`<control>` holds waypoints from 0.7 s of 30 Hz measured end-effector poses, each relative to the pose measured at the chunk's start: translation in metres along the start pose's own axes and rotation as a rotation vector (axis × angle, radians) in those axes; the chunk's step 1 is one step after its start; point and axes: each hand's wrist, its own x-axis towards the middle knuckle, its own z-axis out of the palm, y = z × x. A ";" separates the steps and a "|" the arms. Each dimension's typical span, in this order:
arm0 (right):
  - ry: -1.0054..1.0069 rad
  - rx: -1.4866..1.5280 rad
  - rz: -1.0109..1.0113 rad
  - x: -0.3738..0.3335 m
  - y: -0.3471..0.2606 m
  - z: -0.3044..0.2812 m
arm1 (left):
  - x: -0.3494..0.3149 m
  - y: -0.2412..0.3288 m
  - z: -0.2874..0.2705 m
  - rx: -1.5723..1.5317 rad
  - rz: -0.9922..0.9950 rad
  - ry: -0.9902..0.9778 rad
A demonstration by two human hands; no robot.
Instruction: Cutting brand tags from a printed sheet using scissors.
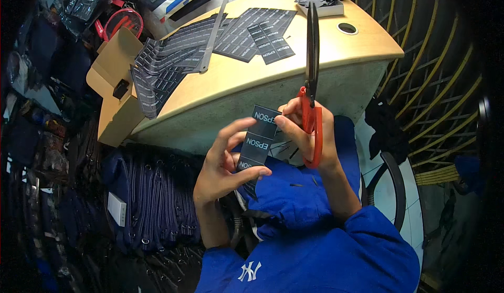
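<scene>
Over my lap, a short strip of black labels with pale lettering (258,144) is held up, tilted slightly. My left hand (214,171) grips its lower end and left edge between thumb and fingers. At its upper right corner, the thumb and fingertips of my right hand (326,135) pinch the strip. That same hand also carries a pair of large scissors (312,78) with red handles and dark blades. The blades point up and away from me, apart from the strip, and look closed together.
On the wooden table (247,80) lie many label sheets (184,44) and a metal ruler (214,36). An open cardboard box (119,115) stands at its left end. Dark blue strapped goods (152,198) are piled at lower left. Black offcuts (296,185) dot my blue-clothed lap.
</scene>
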 end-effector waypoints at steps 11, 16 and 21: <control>-0.055 -0.063 0.025 0.001 -0.003 -0.003 | -0.005 0.013 -0.024 0.071 -0.072 -0.021; -0.133 0.107 0.126 -0.004 0.008 -0.001 | -0.008 0.000 -0.033 0.153 0.066 0.109; -0.210 -0.103 0.062 -0.010 0.016 0.014 | -0.009 0.002 -0.020 0.167 0.131 0.350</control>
